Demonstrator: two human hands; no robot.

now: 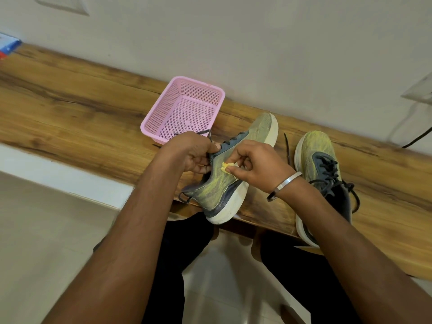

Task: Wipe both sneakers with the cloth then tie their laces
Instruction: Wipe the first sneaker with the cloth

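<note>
A yellow-green sneaker [224, 185] with a white sole lies tilted on its side at the front edge of the wooden counter [70, 108]. My left hand [194, 153] grips its tongue and dark laces. My right hand [252, 164] pinches a small yellow cloth [225, 166] against the sneaker's side, and most of the cloth is hidden under the fingers. The second sneaker [320, 164] stands upright to the right with its dark laces loose, partly hidden behind my right forearm.
An empty pink mesh basket [187, 108] sits just behind the tilted sneaker, near the white wall. A black cable [418, 137] runs along the counter at the far right. A blue and red object [9, 46] lies at the far left.
</note>
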